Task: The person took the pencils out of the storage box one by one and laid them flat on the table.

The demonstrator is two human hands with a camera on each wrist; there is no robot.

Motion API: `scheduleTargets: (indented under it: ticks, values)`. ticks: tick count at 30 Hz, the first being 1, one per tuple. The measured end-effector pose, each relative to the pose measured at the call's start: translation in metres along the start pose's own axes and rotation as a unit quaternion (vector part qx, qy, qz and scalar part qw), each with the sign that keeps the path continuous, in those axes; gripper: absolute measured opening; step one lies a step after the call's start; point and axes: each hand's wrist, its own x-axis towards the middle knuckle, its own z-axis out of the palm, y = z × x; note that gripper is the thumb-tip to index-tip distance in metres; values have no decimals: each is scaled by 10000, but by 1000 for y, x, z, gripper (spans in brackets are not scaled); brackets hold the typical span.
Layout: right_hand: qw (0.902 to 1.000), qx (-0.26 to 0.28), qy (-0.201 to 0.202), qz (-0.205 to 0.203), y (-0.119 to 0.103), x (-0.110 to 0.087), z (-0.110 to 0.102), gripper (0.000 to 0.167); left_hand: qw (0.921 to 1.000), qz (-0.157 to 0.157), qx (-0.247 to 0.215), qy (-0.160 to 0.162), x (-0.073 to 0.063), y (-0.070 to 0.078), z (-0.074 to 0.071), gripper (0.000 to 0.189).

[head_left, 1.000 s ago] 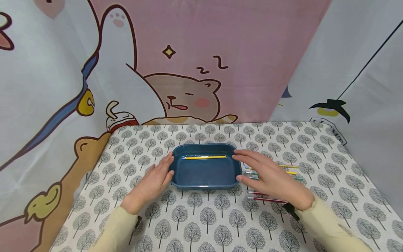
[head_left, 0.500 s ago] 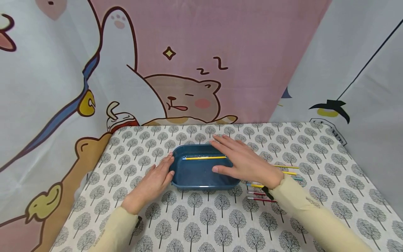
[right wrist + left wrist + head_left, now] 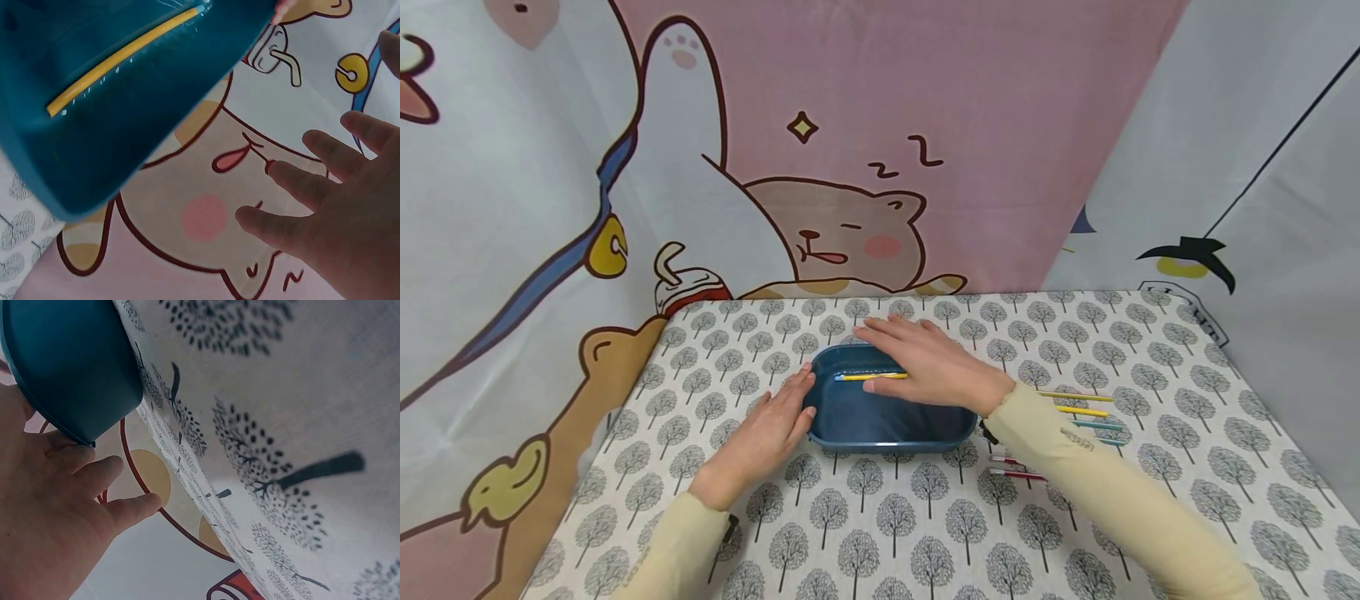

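A dark blue rectangular tray (image 3: 887, 445) stands on the cloth, and a yellow pencil (image 3: 850, 377) with a pale blue end lies along its far side. My left hand (image 3: 760, 446) touches the tray's left rim, fingers extended, as the left wrist view also shows. Over the tray's far right part is my right hand (image 3: 928, 362), fingers spread and holding nothing; it hides the pencil's right end in the head view. From the right wrist the whole pencil (image 3: 125, 59) is visible, apart from the right hand (image 3: 337, 194).
Right of the tray lie several more pencils: yellow (image 3: 1082, 411), teal (image 3: 1097, 425) and dark red (image 3: 1018, 475), partly covered by the right sleeve (image 3: 1075, 467). A tree-patterned cloth (image 3: 895, 517) covers the table. Printed cartoon curtains (image 3: 1000, 150) hang behind and at both sides.
My right hand has left the tray's right rim and moved left over the tray, towards its far side. The left hand, tray and the pencil inside have stayed put.
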Motion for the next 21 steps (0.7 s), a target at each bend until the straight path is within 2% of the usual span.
scheduleTargets:
  ticks: [8, 14, 21]
  values:
    - [9996, -4, -205, -171, -3, 23, 19, 73, 10000, 38, 18, 18, 0, 0, 0, 58]
    - [9979, 339, -422, -368, -2, 33, 30, 70, 10000, 58, -5, 38, 0, 0, 0, 58]
    - [9957, 647, -594, -296, 1, 42, 35, 68, 10000, 60, 4, 26, 0, -1, 0, 58]
